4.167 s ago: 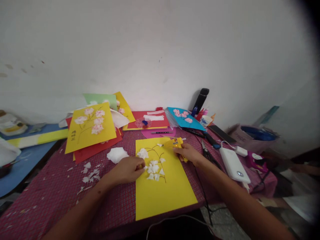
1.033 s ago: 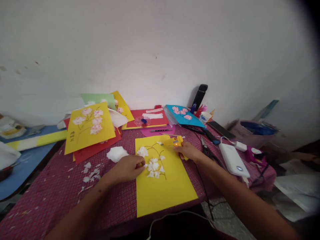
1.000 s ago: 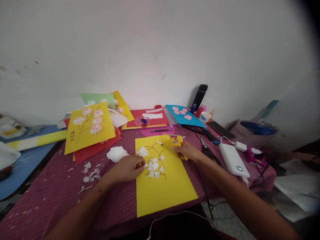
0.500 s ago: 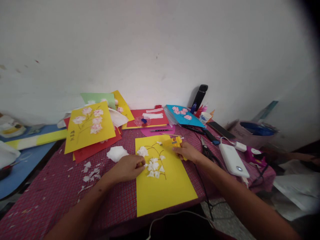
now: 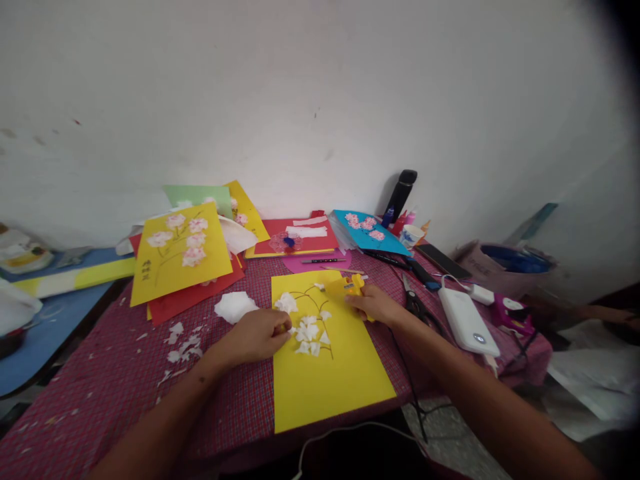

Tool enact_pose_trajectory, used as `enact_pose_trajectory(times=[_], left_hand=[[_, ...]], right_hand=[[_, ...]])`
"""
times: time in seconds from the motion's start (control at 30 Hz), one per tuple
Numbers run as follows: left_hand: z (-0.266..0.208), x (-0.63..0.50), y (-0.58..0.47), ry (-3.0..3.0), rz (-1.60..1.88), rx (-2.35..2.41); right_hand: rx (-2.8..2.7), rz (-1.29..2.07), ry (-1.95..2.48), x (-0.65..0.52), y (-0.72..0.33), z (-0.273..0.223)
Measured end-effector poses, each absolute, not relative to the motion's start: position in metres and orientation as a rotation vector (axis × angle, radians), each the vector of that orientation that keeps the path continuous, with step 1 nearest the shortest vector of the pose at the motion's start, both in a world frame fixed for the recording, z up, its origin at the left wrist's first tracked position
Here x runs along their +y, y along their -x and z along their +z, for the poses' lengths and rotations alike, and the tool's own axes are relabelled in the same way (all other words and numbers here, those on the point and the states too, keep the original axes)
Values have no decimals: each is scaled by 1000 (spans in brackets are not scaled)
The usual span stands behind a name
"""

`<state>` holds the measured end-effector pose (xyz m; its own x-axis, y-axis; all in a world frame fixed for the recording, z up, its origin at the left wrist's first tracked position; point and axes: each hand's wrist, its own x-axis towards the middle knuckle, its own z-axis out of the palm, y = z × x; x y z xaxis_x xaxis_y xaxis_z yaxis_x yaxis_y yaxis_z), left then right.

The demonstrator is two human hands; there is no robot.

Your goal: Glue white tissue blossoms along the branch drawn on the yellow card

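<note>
My right hand (image 5: 375, 303) is closed around the handle of a yellow hot glue gun (image 5: 345, 285). Its nozzle points left, beside a small white paper petal (image 5: 319, 286) at the top of a drawn branch. Underneath lies a yellow sheet (image 5: 330, 393) with brown branch lines and clusters of white paper petals (image 5: 307, 330). My left hand (image 5: 260, 335) rests over the sheet's left edge, its fingertips pinched together close to the petals. What those fingers hold, if anything, is hidden. A stack of white tissue paper (image 5: 235, 307) lies just behind this hand.
Paper scraps (image 5: 185, 350) are scattered at the left. Finished flower pictures (image 5: 183, 250) are stacked behind them. Scissors (image 5: 417, 303), a white power bank (image 5: 469, 323) and a phone (image 5: 443, 261) lie on the right. A blue picture (image 5: 371, 231) and a paint cup (image 5: 411, 235) stand farther back.
Almost nothing differs. Both hands and the glue gun hold their places over the yellow sheet; the whole view has shifted very slightly.
</note>
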<state>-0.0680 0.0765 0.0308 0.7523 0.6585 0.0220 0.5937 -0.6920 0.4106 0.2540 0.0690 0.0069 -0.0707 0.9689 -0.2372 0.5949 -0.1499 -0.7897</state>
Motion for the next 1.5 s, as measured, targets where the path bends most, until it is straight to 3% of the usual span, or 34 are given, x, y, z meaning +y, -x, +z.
enact_pose_trajectory(times=[1.5], left_hand=[[31,76,68,-2567,220,973]], right_hand=[[-1683,1090,1787,61,-251,17]])
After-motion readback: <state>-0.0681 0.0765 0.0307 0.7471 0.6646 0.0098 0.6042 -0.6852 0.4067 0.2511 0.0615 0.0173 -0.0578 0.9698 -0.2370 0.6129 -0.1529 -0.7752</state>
